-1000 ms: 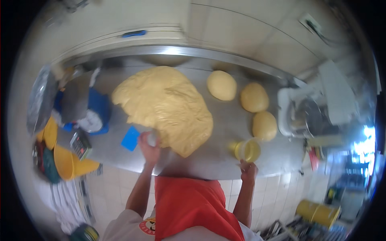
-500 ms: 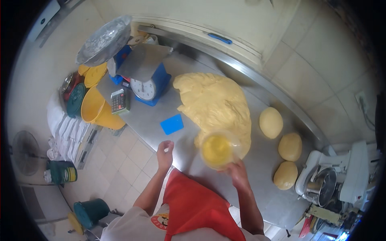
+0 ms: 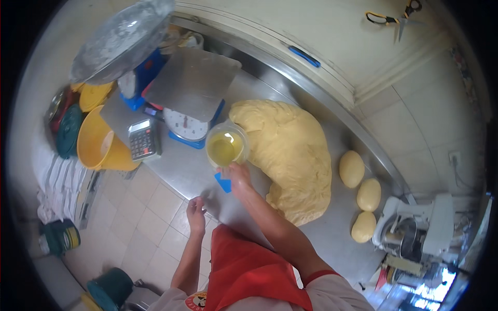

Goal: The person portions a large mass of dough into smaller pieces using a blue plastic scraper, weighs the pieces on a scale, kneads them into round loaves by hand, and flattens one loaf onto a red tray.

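Observation:
My right hand (image 3: 236,176) grips a clear cup of yellow liquid (image 3: 224,147), held over the steel table (image 3: 348,259) beside the near blue scale (image 3: 185,127). A blue flexible scraper (image 3: 222,182) lies partly hidden by that hand. My left hand (image 3: 196,210) is empty, fingers loosely curled and apart, near the front edge. A large mass of yellow dough (image 3: 288,145) spreads to the right of the cup. Three smooth dough balls (image 3: 351,168) sit in a row further right. A calculator (image 3: 141,137) lies left of the scale.
A metal pan (image 3: 122,36) tops the rear scale. A white mixer (image 3: 436,217) stands at the right end. Scissors (image 3: 394,20) and a blue cutter (image 3: 304,56) are up at the back. A yellow bucket (image 3: 98,147) and green bucket (image 3: 109,290) are at left.
My right hand has carried the cup from the right side, across the dough, leftward to the scale. My left hand has drawn back from the scraper area. The view has swung leftward.

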`<state>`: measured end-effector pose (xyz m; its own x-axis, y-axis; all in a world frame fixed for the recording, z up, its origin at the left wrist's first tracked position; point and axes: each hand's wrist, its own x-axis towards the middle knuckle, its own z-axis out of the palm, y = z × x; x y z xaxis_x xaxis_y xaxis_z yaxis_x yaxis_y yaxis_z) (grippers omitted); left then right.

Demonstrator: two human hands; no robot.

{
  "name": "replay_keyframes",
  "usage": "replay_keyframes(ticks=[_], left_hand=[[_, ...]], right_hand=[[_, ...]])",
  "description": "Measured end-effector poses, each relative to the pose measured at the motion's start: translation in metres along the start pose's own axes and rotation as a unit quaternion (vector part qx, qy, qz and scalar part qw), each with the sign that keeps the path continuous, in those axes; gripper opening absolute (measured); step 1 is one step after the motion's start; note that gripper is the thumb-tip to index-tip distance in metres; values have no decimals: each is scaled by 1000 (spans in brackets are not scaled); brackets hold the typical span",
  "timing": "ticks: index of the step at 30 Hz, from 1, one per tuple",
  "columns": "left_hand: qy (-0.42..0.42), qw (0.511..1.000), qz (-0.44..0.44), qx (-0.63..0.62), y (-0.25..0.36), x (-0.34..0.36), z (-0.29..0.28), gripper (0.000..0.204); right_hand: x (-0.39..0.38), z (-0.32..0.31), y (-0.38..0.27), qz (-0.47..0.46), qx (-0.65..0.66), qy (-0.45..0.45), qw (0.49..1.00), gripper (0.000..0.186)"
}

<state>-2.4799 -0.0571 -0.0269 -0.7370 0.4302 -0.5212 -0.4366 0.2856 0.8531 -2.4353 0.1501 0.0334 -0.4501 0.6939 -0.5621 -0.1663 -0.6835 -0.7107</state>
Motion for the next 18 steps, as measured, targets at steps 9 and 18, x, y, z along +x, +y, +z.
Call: replay_keyframes(ticks=[9,18], left_hand=[[-67,996,3,63,0,62,6,44],[-252,859,365,256,47,5,117,37]], right_hand=[[62,11,17,53,-267,112,956,83],[-91,-232,-16,-69,-722,336,601,83]])
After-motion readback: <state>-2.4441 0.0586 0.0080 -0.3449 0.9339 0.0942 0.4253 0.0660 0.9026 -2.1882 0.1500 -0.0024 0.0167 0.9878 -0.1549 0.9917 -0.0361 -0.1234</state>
